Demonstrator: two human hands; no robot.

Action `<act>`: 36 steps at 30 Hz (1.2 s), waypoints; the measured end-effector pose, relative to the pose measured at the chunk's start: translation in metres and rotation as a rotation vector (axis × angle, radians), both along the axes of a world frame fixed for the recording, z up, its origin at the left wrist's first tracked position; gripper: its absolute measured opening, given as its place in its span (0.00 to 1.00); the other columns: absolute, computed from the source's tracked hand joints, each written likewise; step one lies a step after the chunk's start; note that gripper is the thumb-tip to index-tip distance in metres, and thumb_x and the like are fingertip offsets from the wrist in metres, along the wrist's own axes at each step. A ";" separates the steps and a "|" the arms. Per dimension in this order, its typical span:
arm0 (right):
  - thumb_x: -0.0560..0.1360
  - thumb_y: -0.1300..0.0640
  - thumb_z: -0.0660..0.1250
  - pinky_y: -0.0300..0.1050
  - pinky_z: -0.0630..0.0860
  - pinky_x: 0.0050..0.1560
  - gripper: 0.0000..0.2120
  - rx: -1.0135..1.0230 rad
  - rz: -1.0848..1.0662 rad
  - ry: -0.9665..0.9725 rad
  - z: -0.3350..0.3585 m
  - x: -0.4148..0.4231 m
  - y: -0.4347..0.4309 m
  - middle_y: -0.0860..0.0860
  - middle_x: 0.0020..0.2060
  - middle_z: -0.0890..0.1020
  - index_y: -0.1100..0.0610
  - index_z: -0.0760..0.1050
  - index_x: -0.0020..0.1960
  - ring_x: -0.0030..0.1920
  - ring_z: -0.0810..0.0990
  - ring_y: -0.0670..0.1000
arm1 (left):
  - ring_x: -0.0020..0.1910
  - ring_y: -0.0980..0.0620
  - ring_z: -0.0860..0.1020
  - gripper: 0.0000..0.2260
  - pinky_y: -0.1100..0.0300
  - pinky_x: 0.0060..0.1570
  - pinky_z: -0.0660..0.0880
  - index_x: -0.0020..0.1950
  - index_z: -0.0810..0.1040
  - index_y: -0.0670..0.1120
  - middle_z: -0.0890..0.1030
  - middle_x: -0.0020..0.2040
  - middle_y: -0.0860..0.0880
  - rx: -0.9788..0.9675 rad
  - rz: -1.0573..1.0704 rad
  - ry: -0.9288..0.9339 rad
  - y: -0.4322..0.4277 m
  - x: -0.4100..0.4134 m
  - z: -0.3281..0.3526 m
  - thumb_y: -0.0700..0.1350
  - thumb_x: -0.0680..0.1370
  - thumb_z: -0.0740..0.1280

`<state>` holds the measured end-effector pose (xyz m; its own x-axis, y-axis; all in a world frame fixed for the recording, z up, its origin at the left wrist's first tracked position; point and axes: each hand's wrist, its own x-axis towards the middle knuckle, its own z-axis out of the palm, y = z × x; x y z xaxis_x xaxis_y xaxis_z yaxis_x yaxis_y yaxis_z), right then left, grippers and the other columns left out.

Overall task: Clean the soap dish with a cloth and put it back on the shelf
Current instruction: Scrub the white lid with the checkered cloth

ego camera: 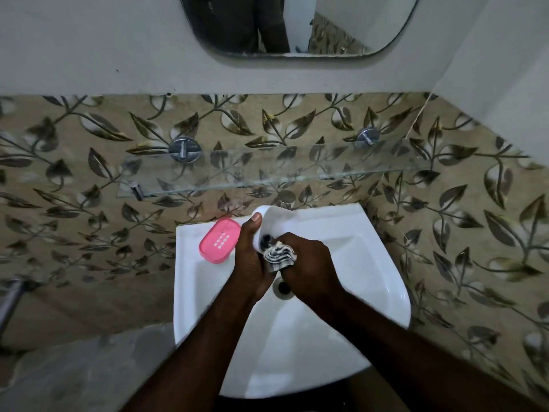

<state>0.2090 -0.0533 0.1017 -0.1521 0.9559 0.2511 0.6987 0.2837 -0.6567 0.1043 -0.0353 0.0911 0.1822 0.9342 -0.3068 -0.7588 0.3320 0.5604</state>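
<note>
Over the white sink (371, 263), my left hand (252, 257) grips a white soap dish base (277, 223), tilted up on its edge with the hollow facing right. My right hand (309, 263) holds a striped grey-and-white cloth (279, 257) bunched against the lower part of the dish. The pink perforated insert of the soap dish (219, 239) lies flat on the sink's back left rim. A glass shelf (267, 171) hangs on the tiled wall above the sink, with nothing standing on it.
A tap (286, 199) sits just behind the white dish at the back of the sink. The drain (283, 288) shows between my wrists. A mirror (297, 25) hangs above. A metal bar (12, 298) juts out at far left.
</note>
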 end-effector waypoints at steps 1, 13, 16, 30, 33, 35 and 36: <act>0.65 0.56 0.64 0.38 0.72 0.40 0.10 -0.019 0.018 0.067 0.005 -0.006 -0.003 0.49 0.38 0.84 0.53 0.80 0.44 0.41 0.81 0.49 | 0.30 0.51 0.77 0.20 0.64 0.34 0.77 0.36 0.77 0.40 0.76 0.27 0.46 -0.002 -0.032 -0.006 -0.001 -0.001 0.000 0.59 0.69 0.65; 0.67 0.58 0.65 0.42 0.73 0.40 0.06 -0.078 0.006 0.162 0.006 -0.021 -0.006 0.48 0.37 0.84 0.53 0.78 0.43 0.40 0.81 0.50 | 0.28 0.51 0.79 0.21 0.63 0.34 0.77 0.32 0.82 0.41 0.78 0.27 0.46 0.035 -0.008 0.035 0.005 -0.008 -0.004 0.60 0.68 0.66; 0.68 0.60 0.66 0.44 0.74 0.44 0.09 0.071 0.051 0.008 -0.003 -0.017 -0.004 0.50 0.41 0.84 0.55 0.80 0.47 0.45 0.81 0.53 | 0.43 0.45 0.83 0.23 0.53 0.50 0.78 0.49 0.83 0.38 0.84 0.43 0.39 -0.003 0.083 -0.031 0.008 -0.011 -0.003 0.58 0.68 0.68; 0.68 0.60 0.68 0.46 0.74 0.42 0.08 0.012 0.026 -0.161 -0.017 0.004 0.006 0.48 0.38 0.83 0.50 0.77 0.45 0.43 0.82 0.54 | 0.48 0.44 0.84 0.23 0.51 0.55 0.78 0.57 0.79 0.38 0.85 0.50 0.39 -0.022 0.144 0.037 0.005 -0.004 0.006 0.53 0.69 0.68; 0.67 0.55 0.65 0.42 0.71 0.36 0.05 -0.072 -0.083 0.073 -0.003 -0.012 -0.001 0.45 0.31 0.79 0.46 0.71 0.35 0.36 0.78 0.50 | 0.33 0.50 0.83 0.17 0.61 0.37 0.79 0.43 0.82 0.41 0.83 0.34 0.45 0.048 -0.033 0.147 0.004 -0.007 0.000 0.56 0.72 0.65; 0.67 0.54 0.65 0.41 0.71 0.36 0.07 -0.088 -0.041 0.232 0.007 -0.023 -0.009 0.44 0.30 0.78 0.44 0.70 0.34 0.35 0.77 0.48 | 0.27 0.53 0.79 0.23 0.65 0.31 0.76 0.32 0.82 0.43 0.79 0.27 0.47 0.059 -0.079 0.153 0.003 -0.008 0.003 0.57 0.75 0.59; 0.67 0.55 0.65 0.41 0.72 0.37 0.06 -0.073 -0.014 0.227 0.006 -0.024 -0.011 0.45 0.32 0.80 0.44 0.72 0.36 0.36 0.78 0.48 | 0.26 0.53 0.79 0.24 0.66 0.31 0.76 0.32 0.82 0.42 0.80 0.27 0.47 0.049 -0.069 0.142 0.004 -0.008 0.002 0.56 0.77 0.57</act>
<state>0.1851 -0.0638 0.1072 -0.0859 0.9744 0.2078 0.5342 0.2211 -0.8159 0.0963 -0.0313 0.0933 0.2047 0.9354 -0.2882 -0.6473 0.3502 0.6770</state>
